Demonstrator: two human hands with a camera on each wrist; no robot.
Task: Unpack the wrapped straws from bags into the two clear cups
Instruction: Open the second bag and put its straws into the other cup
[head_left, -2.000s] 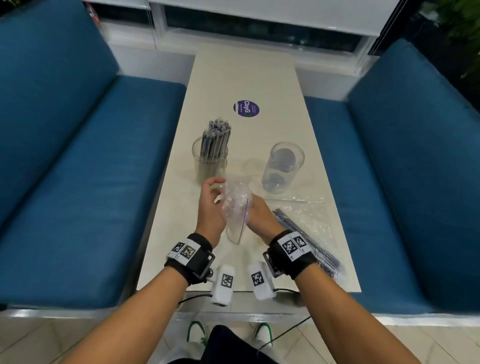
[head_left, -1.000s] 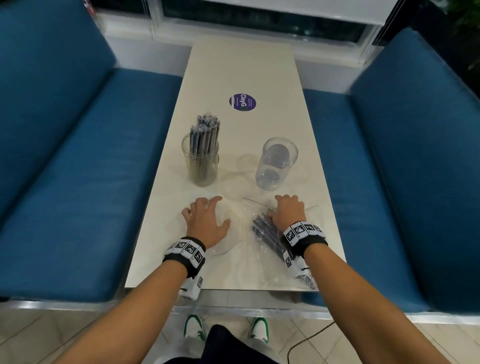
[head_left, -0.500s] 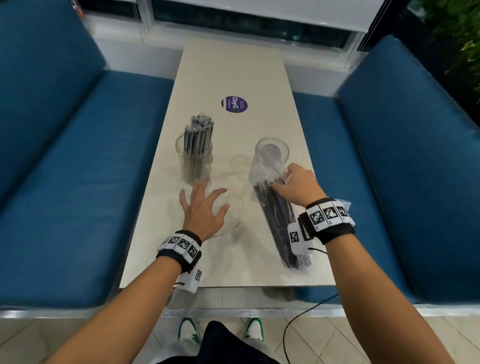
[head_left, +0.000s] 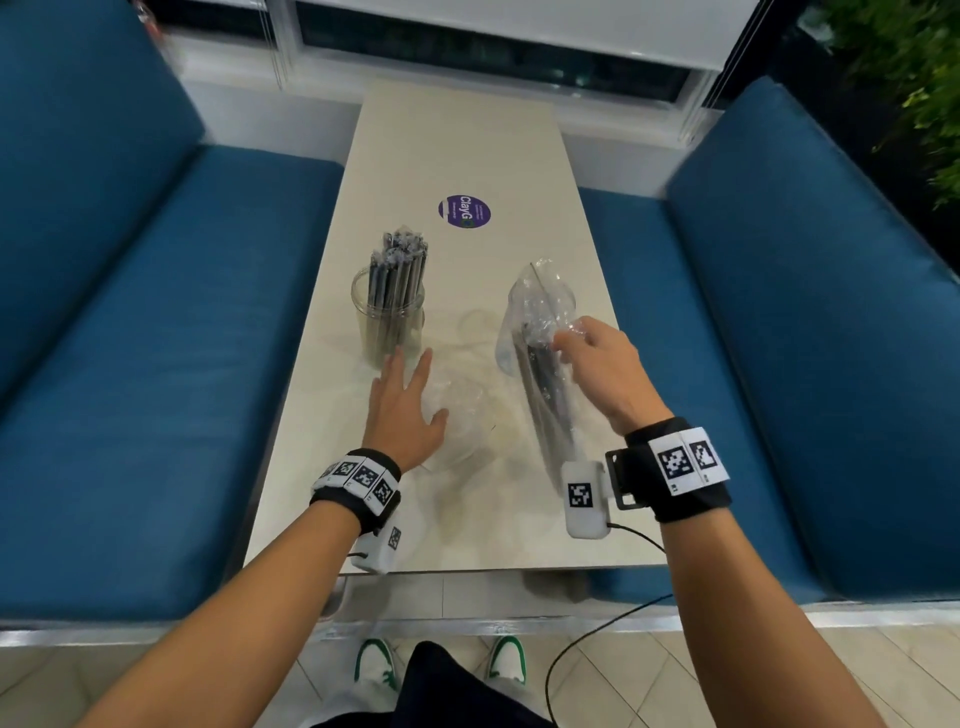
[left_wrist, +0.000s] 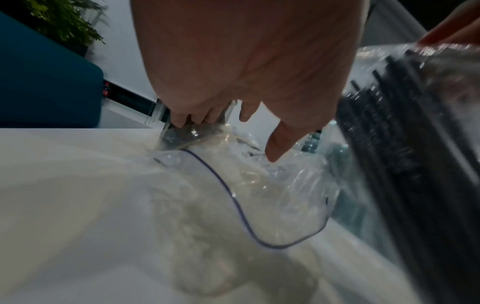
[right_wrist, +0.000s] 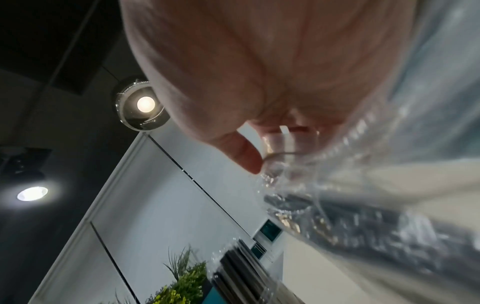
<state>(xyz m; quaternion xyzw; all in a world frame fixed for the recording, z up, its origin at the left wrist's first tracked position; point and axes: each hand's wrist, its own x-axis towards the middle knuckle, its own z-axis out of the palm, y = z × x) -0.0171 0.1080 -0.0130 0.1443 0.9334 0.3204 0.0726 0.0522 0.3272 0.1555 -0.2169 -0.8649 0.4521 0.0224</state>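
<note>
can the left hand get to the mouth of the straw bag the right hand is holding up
Probably yes. The left hand lies open on the empty bag and holds nothing, and the straw bag gripped by the right hand stands just beside it, with nothing between them.

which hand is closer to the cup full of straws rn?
Left. The left hand lies open over the empty bag, fingertips just short of the filled cup. The right hand is across the table, holding the straw bag.
</note>
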